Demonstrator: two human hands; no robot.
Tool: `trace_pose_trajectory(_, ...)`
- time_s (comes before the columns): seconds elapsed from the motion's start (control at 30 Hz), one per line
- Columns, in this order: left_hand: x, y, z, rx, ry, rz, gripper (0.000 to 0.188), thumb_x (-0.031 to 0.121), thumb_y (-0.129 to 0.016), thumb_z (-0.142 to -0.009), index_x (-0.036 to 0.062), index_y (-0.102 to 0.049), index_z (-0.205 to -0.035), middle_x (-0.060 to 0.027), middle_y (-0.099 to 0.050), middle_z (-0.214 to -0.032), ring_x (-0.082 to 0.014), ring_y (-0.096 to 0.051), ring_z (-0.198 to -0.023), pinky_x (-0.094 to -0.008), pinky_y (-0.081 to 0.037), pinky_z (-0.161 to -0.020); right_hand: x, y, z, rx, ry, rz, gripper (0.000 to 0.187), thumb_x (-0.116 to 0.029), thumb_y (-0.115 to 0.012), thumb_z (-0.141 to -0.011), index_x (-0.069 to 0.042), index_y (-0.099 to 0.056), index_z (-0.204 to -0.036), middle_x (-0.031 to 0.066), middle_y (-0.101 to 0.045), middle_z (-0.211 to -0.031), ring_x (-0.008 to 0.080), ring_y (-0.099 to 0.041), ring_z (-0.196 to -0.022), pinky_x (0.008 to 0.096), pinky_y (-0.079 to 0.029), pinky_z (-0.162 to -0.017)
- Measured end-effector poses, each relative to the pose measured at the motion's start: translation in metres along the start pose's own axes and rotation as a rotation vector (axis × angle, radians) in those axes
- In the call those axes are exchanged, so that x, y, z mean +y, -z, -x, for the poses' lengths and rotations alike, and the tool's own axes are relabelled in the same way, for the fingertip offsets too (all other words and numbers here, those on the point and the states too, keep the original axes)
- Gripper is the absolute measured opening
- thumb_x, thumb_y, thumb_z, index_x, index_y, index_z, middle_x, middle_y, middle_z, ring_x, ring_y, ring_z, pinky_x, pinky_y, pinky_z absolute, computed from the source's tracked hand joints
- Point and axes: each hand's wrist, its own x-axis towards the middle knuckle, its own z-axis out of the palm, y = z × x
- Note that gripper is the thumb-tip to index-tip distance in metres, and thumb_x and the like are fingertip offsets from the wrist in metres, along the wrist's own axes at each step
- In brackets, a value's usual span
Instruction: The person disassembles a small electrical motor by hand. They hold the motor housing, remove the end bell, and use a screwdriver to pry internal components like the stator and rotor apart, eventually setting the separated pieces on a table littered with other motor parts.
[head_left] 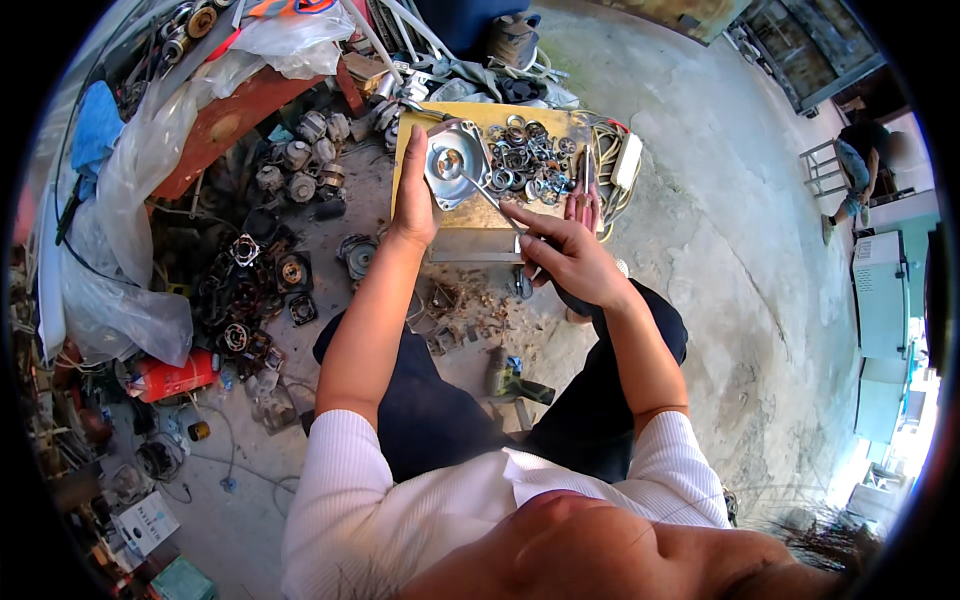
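Observation:
My left hand grips the left rim of a silver, bowl-shaped metal motor end cover, its hollow side facing up. The thumb points along the rim, and the other fingers are mostly hidden beneath. In my right hand is a thin metal rod-like tool, probably a screwdriver. It slants up and left, with its tip at the brownish centre of the cover; its handle is hidden by the fingers. Both hands are over the near part of a yellow work board. Beyond them lie several metal rings and bearings, beside red-handled pliers.
A white power strip with coiled cable borders the board's right side. Between my legs, a green power drill lies on the floor. Motors and parts are heaped at left, near a red container. Another person is at far right.

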Motion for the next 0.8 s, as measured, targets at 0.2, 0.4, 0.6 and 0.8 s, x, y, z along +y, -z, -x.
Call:
trace_pose_trajectory(0.2,-0.006,0.003,0.005,-0.056,-0.041,-0.028,0.061,0.053,-0.039,-0.101,0.0007,-0.053,-0.128,-0.0094,-0.062,-0.120,-0.0184,-0.060,-0.109,-0.0324,-0.046,-0.096,-0.007,-0.021,0.004,0.113,-0.038,0.095,0.045,-0.013,-0.050,-0.098,-0.018,-0.050,-0.143,0.0008,-0.058,-0.077,0.0067,-0.057,-0.068,0.0248,-0.051,-0.063)
trace_pose_trajectory(0.4,-0.017,0.010,0.004,-0.034,-0.120,0.030,0.055,0.050,-0.040,-0.102,0.0025,-0.055,-0.126,-0.0078,-0.062,-0.113,-0.0168,-0.061,-0.102,-0.0302,-0.046,-0.093,-0.019,-0.046,0.006,0.234,-0.040,0.220,0.045,-0.012,-0.050,-0.098,-0.020,-0.050,-0.143,-0.0020,-0.055,-0.073,0.0051,-0.053,-0.065,0.0229,-0.048,-0.060)
trace_pose_trajectory(0.6,-0.012,0.016,0.007,-0.058,0.043,0.201,0.062,0.056,-0.039,-0.100,0.0013,-0.056,-0.123,-0.0098,-0.063,-0.115,-0.0179,-0.063,-0.103,-0.0312,-0.050,-0.091,-0.015,-0.053,0.007,0.302,0.084,0.407,0.047,-0.007,-0.051,-0.097,-0.020,-0.051,-0.142,0.0009,-0.053,-0.071,0.0079,-0.051,-0.064,0.0258,-0.046,-0.061)
trace_pose_trajectory(0.8,-0.003,0.014,0.011,-0.178,0.143,0.227,0.076,0.065,-0.028,-0.097,-0.0007,-0.054,-0.125,-0.0166,-0.067,-0.109,-0.0314,-0.068,-0.096,-0.0410,-0.055,-0.087,-0.016,-0.053,0.011,0.372,0.225,0.657,0.049,-0.003,-0.055,-0.093,-0.019,-0.054,-0.139,0.0092,-0.051,-0.074,0.0173,-0.052,-0.067,0.0317,-0.046,-0.067)
